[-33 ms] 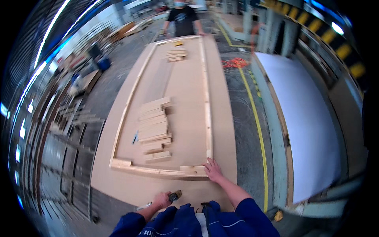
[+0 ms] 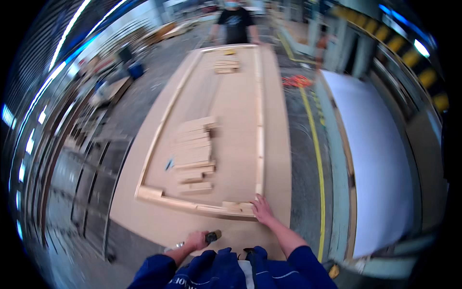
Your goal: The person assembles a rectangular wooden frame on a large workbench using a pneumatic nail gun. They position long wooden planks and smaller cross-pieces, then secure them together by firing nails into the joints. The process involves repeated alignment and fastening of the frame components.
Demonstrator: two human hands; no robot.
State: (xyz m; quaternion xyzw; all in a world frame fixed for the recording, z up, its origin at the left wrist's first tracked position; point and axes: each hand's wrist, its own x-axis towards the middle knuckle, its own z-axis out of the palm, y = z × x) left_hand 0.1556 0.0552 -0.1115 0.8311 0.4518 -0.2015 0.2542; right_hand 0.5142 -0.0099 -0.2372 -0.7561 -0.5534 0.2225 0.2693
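Note:
My right hand (image 2: pixel 262 210) lies on the near right corner of a wooden frame (image 2: pixel 260 144), fingers spread over the joint. Beside those fingers, a short wood block (image 2: pixel 237 207) sits along the inner side of the frame's near rail. Another block (image 2: pixel 150 192) fills the near left corner. My left hand (image 2: pixel 196 240) is closed around a dark tool that looks like a staple gun (image 2: pixel 212 236), held low between my body and the near rail. Its handle is mostly hidden by my fingers. The frame rests on a large brown board (image 2: pixel 276 168).
Inside the frame lie a stack of short wood pieces (image 2: pixel 195 154), a smaller pile (image 2: pixel 226 66) and a small blue item (image 2: pixel 169 164). A person (image 2: pixel 235 24) stands at the far end. Metal racks (image 2: pixel 96 178) stand left; a white-topped machine bed (image 2: pixel 370 159) is right. A red hose (image 2: pixel 297 81) lies coiled.
The view has shifted a little, so the board and surroundings sit slightly farther right in the picture. Both hands keep nearly the same places, the right on the corner and the left around the tool.

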